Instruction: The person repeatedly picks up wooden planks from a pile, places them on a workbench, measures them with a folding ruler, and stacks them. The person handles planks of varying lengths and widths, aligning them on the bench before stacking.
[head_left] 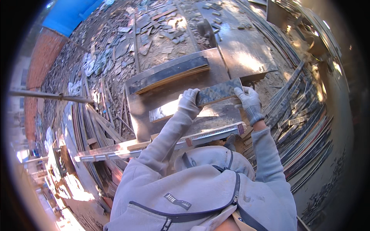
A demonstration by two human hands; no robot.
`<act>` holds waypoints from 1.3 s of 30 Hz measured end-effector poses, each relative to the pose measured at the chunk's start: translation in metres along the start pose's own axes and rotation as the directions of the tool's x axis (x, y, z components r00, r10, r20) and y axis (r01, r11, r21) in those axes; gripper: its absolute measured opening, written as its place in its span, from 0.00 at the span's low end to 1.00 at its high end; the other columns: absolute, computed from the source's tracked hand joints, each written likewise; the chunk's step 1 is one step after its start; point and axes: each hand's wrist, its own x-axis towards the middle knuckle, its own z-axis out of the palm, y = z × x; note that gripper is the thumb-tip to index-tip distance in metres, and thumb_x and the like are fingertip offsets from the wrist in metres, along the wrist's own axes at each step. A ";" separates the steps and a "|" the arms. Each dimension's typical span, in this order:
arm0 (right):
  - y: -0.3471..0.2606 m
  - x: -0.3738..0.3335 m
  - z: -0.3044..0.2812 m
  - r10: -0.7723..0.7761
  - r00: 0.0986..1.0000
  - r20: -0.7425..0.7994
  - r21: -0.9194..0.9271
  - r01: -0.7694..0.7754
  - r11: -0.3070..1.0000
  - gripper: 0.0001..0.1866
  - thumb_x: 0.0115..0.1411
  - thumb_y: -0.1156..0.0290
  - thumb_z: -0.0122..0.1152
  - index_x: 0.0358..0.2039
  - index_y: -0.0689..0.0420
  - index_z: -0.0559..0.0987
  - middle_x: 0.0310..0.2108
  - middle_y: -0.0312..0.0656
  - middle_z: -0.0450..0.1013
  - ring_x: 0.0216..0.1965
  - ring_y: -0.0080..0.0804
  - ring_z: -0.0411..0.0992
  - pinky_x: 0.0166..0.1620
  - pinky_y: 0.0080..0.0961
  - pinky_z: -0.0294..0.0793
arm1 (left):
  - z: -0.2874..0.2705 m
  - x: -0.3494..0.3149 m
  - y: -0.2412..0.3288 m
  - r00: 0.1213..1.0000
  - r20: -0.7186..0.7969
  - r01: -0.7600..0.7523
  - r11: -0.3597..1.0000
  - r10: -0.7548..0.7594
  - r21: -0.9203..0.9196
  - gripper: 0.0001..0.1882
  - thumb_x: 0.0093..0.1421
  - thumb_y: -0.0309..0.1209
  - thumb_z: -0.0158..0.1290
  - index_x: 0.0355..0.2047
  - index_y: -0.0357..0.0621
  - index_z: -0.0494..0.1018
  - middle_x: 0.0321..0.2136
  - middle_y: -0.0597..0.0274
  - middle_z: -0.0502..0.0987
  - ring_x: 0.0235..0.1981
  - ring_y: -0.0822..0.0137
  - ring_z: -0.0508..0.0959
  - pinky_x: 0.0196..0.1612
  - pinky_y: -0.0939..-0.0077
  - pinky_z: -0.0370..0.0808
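Note:
A long, narrow plank (217, 93) with a dark, mottled top lies slantwise across the worktable (139, 125), its left part bright with glare. My gloved left hand (189, 103) is closed over the plank near its middle, fingers at the far edge. At the plank's right end, my gloved right hand (249, 101) pinches the corner, the fingers partly curled round it. Farther back on the same table rests a stack of similar dark-faced strips (169, 77), with light brown layered edges showing. Along the table's near side runs a long rail with a printed scale (204, 135).
A dark rounded machine part (206, 32) stands behind the table, beside a wide metal sheet (243, 50). Broken wood scraps (165, 34) cover the ground beyond. Long strips lie piled at right (308, 142) and left (83, 123). A pole (54, 95) juts in from the left.

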 end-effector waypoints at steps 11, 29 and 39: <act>0.118 0.164 0.102 0.263 0.965 -0.006 0.369 -0.242 0.897 0.14 0.72 0.72 0.63 0.55 0.65 0.82 0.44 0.45 0.83 0.34 0.32 0.82 0.31 0.27 0.86 | 0.031 -0.015 -0.052 0.390 0.006 0.842 0.354 -0.921 -0.407 0.42 0.63 0.50 0.69 0.64 0.32 0.67 0.49 0.44 0.80 0.49 0.49 0.82 0.58 0.59 0.81; 0.237 -0.022 -0.050 0.063 0.912 -0.404 0.102 -0.024 0.995 0.13 0.71 0.66 0.64 0.51 0.57 0.84 0.35 0.38 0.84 0.36 0.23 0.82 0.40 0.25 0.82 | 0.075 0.027 -0.226 0.824 0.064 0.525 0.802 -0.563 0.286 0.21 0.70 0.37 0.64 0.51 0.28 0.78 0.42 0.42 0.86 0.38 0.57 0.84 0.43 0.66 0.80; 0.493 -0.252 -0.194 0.600 0.590 -0.541 0.405 -0.442 0.800 0.11 0.68 0.63 0.67 0.44 0.57 0.84 0.29 0.37 0.83 0.30 0.25 0.80 0.36 0.29 0.80 | 0.162 -0.075 0.156 0.760 0.311 0.619 0.490 -0.570 -0.614 0.14 0.74 0.41 0.58 0.36 0.46 0.84 0.19 0.76 0.70 0.21 0.79 0.67 0.25 0.81 0.65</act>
